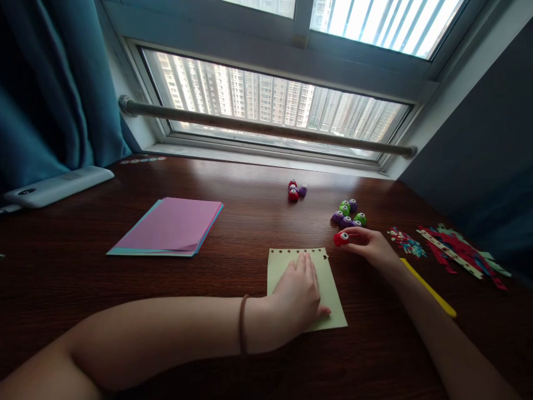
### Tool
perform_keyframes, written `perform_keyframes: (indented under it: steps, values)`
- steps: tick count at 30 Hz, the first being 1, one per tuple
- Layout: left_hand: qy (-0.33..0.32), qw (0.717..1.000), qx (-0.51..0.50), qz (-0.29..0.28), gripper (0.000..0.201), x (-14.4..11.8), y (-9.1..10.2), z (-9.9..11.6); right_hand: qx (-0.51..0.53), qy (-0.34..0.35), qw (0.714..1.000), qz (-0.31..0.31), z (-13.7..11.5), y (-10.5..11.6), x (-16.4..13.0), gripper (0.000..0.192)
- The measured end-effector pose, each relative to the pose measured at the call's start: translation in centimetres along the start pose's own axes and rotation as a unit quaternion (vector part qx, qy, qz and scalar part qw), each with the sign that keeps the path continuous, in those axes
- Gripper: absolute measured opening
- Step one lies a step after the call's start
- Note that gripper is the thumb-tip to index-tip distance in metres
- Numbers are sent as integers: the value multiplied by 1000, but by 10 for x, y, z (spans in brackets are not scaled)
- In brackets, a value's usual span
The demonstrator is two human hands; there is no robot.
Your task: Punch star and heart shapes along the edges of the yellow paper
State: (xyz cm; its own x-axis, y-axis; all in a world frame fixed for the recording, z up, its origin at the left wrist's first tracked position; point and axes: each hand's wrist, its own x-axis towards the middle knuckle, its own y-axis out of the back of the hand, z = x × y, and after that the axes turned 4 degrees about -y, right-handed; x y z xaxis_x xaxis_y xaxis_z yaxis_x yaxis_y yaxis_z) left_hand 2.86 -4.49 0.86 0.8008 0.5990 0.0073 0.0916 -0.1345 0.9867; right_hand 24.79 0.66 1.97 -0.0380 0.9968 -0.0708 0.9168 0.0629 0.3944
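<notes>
Lifting the flat-fingered left hand point(296, 291) may let the yellow sheet point(332, 297) shift; the right hand point(375, 249) pinches a red punch point(339, 239).

Paper stack point(166, 225): left of the sheet point(328, 283)
Punch clusters point(345, 210): behind the sheet
Strips point(458, 247): far right of the sheet

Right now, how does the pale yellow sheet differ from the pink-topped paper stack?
- The pale yellow sheet has a row of small cutouts along its far edge; the pink-topped paper stack shows none.
- The left hand lies flat on the sheet; neither of the hands touches the stack.
- The sheet shows one color; the stack shows pink over blue.
Shared: both lie on the dark wooden tabletop.
</notes>
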Motion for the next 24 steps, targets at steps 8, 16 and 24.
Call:
perform_keyframes:
  steps: [8, 16, 24]
  values:
    - [-10, 1000, 5, -25, 84, 1, 3, -1, -155, 24, 969, 192, 26, 9, 12, 38]
    - [-20, 998, -49, 33, 68, 4, 14, -17, -240, 78, 920, 299, 22, -1, 7, 38]
    - [20, 985, -169, 33, 47, 23, 12, -51, -233, 86, 968, 44, -3, -40, -16, 22]
